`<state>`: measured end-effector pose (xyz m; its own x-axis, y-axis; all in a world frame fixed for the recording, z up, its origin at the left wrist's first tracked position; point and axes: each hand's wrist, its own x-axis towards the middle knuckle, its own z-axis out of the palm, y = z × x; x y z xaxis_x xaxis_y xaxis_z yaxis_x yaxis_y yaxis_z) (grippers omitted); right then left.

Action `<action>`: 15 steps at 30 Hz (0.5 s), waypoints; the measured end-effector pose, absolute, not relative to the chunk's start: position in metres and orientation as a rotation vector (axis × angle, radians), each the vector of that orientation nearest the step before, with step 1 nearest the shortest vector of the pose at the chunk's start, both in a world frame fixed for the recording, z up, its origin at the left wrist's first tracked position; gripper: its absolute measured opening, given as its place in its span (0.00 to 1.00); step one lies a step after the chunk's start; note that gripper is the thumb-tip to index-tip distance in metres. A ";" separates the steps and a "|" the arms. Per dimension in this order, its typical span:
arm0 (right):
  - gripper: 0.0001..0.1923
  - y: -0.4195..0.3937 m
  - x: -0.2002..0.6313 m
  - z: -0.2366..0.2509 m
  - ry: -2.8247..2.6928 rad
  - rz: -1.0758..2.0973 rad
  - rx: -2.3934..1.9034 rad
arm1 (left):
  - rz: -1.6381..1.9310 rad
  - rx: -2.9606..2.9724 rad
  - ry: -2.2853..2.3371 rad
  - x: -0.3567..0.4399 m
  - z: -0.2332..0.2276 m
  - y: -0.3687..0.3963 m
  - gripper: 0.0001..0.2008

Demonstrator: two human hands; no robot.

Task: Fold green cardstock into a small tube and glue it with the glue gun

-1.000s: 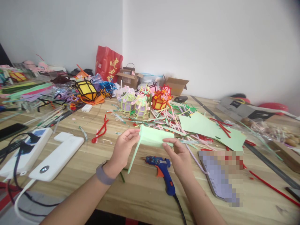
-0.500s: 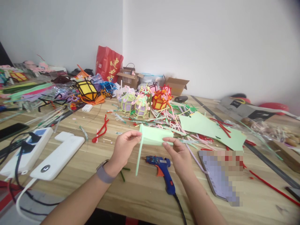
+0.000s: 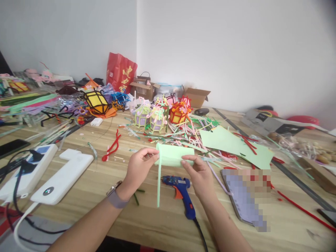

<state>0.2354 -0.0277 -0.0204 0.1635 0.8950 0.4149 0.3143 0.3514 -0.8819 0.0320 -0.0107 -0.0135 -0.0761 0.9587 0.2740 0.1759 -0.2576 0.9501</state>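
Note:
My left hand [image 3: 143,164] pinches a pale green pipe cleaner [image 3: 159,185] against the left end of a rolled pale green paper [image 3: 174,155]. The pipe cleaner's free end hangs straight down below the roll. My right hand [image 3: 198,171] grips the paper's right end between thumb and fingers. Both hands hold the paper above the table. Beneath it lies a blue hot glue gun [image 3: 181,187] with an orange trigger, its nozzle pointing left and its cord running toward me. Short dark green pieces [image 3: 138,196] rest beside my left wrist.
Small lanterns [image 3: 157,119] stand behind a heap of pipe cleaners [image 3: 183,134]. A cut pale green sheet [image 3: 233,145] and a phone [image 3: 240,196] lie to the right. At left are a power bank [image 3: 61,180], a power strip [image 3: 28,175] and red pipe cleaners [image 3: 114,147].
The paper roll has tilted so more of its broad face shows. The pipe cleaner's hanging end has swung right to near vertical. Both hands keep their hold.

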 end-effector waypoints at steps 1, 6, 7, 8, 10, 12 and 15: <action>0.09 -0.028 0.235 -0.020 -1.398 0.602 -1.188 | 1.407 1.473 1.238 0.032 -0.014 -0.010 0.08; 0.10 -0.029 0.234 -0.017 -1.448 0.598 -1.170 | 1.376 1.388 1.186 0.032 -0.017 -0.008 0.08; 0.10 -0.029 0.234 -0.016 -1.456 0.584 -1.167 | 1.373 1.386 1.183 0.032 -0.017 -0.008 0.08; 0.10 -0.029 0.234 -0.015 -1.461 0.571 -1.168 | 1.377 1.386 1.180 0.032 -0.017 -0.008 0.08; 0.10 -0.030 0.235 -0.015 -1.460 0.558 -1.179 | 1.388 1.387 1.172 0.032 -0.018 -0.008 0.08; 0.09 -0.030 0.235 -0.015 -1.454 0.572 -1.188 | 1.388 1.379 1.155 0.033 -0.018 -0.008 0.07; 0.09 -0.030 0.236 -0.016 -1.449 0.611 -1.185 | 1.367 1.338 1.126 0.034 -0.016 -0.008 0.06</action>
<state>0.2359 -0.0300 -0.0156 0.1149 0.9005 0.4193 0.3282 0.3640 -0.8717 0.0341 -0.0083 -0.0163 -0.0213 0.9814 0.1910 -0.0001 -0.1910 0.9816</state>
